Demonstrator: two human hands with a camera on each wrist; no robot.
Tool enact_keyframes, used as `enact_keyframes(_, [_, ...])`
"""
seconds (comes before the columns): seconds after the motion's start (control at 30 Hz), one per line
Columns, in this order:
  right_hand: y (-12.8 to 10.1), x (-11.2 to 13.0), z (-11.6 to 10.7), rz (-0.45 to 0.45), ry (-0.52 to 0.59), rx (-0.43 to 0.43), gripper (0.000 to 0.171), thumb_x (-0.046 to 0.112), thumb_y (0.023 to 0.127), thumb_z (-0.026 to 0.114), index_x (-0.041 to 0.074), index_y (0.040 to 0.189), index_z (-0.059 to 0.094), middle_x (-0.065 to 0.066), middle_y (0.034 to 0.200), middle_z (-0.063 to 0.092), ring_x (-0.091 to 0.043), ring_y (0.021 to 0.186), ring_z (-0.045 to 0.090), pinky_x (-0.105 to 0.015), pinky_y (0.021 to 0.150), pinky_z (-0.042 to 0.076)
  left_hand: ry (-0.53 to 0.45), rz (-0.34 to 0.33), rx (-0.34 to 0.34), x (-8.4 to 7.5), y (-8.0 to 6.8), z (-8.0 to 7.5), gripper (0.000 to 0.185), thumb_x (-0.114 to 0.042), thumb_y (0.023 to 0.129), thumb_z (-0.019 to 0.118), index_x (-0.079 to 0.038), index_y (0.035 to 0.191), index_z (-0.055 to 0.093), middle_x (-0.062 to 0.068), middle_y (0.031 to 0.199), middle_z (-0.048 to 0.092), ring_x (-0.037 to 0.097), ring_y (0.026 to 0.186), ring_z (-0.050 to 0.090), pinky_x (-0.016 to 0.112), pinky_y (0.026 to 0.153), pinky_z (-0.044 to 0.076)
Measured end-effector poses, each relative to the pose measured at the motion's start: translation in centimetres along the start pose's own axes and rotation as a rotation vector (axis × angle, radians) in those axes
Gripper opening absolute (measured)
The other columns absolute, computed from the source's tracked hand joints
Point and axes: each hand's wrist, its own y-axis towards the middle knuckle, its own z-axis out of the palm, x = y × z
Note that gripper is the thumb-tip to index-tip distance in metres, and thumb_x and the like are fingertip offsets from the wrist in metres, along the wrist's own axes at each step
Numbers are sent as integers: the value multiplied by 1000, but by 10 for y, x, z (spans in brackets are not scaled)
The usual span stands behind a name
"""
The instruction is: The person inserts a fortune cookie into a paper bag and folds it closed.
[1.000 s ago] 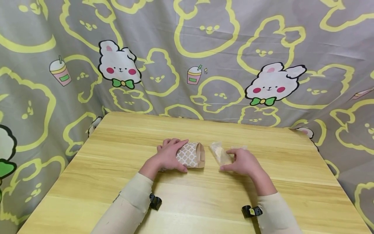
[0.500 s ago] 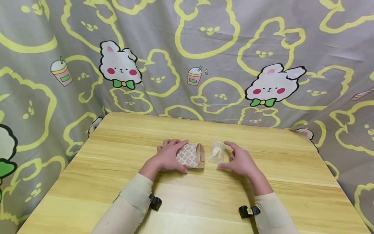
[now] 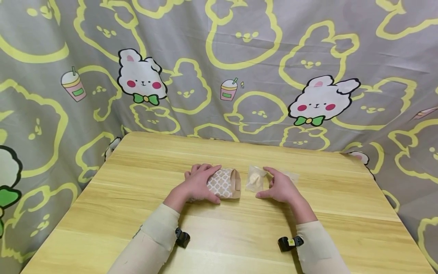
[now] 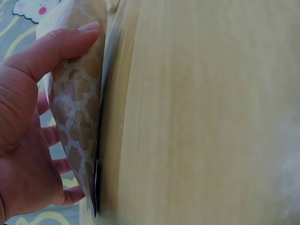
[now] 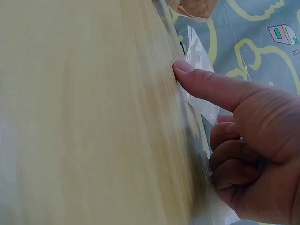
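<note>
Gripping the patterned paper bag [image 3: 224, 183] with thumb and curled fingers, the left hand [image 3: 198, 183] pins it down near the middle of the wooden table [image 3: 137, 213].

It lies on its side with the long axis running left to right, and the open mouth points right, toward the clear plastic packet [image 3: 256, 179] just beside it. Behind this packet the right hand [image 3: 281, 187] rests on the table, thumb tip on the wood, fingers loosely bent, touching the plastic; whether it really holds the packet, I cannot tell. A cartoon rabbit curtain [image 3: 219, 64] hangs behind the table.
</note>
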Motion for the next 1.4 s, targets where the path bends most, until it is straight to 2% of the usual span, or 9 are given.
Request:
enact_keyframes(0.2, [1,-3,2,20,12,13,102,41,57,89,16,142,39,-5,67,47,-19,56,41,-32,51,35,-3,-2,3,1,0,1,113,-57,49,85,-36,146,32,-2,138,36,27,125,23,49,90,22])
enact_keyframes(0.47, [0,-1,7,-1,-57,3,106,48,56,87,15,143,37,-5,71,49,-19,61,43,-33,54,36,-25,-9,5,0,-2,1,112,-55,49,86,-36,146,32,-2,138,36,28,125,22,52,91,21])
enact_keyframes(0.67, [0,0,9,-14,-98,-6,96,48,60,85,11,138,44,-4,72,50,-18,60,44,-32,54,37,-24,-3,5,0,-3,0,112,-55,50,86,-35,146,33,-1,138,37,29,125,23,52,91,21])
enact_keyframes(0.83, [-2,1,9,-21,-99,-22,95,48,61,85,8,136,44,-4,73,50,-18,60,44,-33,55,37,-32,-2,7,-1,-3,0,111,-54,50,86,-35,146,33,-1,138,37,29,125,23,52,91,21])
enact_keyframes(1.1, [-3,1,10,-26,-74,-24,108,53,53,87,18,142,35,-5,76,51,-20,61,46,-34,54,38,-28,-3,5,0,-4,2,111,-56,51,85,-36,146,32,0,141,35,29,126,23,52,91,21])
enact_keyframes(1.3, [-4,2,11,-62,-117,-42,98,56,56,84,23,137,42,-4,71,51,-18,56,44,-34,52,37,-23,-5,-2,0,-3,1,111,-56,50,85,-36,146,32,-1,140,35,28,126,23,51,91,21])
enact_keyframes(1.4, [-4,2,10,-81,-137,-51,93,56,58,82,21,136,44,-2,69,51,-17,55,43,-33,51,37,-18,-5,-4,0,-3,1,112,-56,50,85,-36,147,32,-1,140,35,28,126,22,50,92,21])
